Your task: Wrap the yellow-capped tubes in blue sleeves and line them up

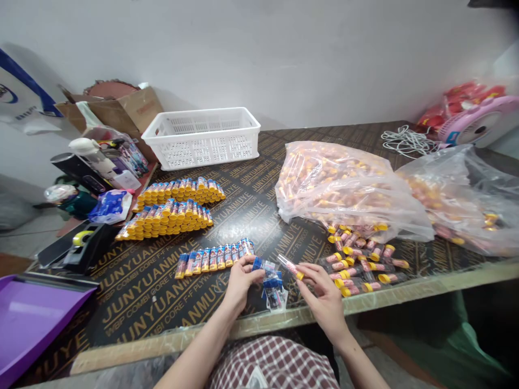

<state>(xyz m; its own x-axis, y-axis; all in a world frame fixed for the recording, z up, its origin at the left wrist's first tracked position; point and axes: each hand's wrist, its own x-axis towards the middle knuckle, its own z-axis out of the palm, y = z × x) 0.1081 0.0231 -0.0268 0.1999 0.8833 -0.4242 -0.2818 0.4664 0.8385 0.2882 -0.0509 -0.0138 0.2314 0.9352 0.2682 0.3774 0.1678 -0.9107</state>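
My left hand (240, 283) pinches a small clear plastic sleeve (263, 265) printed in blue, near the table's front edge. Just below it lies a small pile of similar flat sleeves (275, 294). Between the fingers of my right hand (322, 294) is a clear tube (290, 266) with a yellow cap and pink contents, tilted with its clear end toward the sleeve. The tube and the sleeve appear apart. Left of my left hand runs a row of blue-labelled tubes (219, 257). Several unlabelled yellow-capped tubes (363, 265) lie loose to the right of my right hand.
Behind the row are stacks of labelled tubes (166, 216) and a white plastic basket (206, 148). Large clear bags of tubes (336, 181) cover the right side, near a pink fan (474, 124). A tape dispenser (81, 246) and a purple dustpan (36, 319) are at left.
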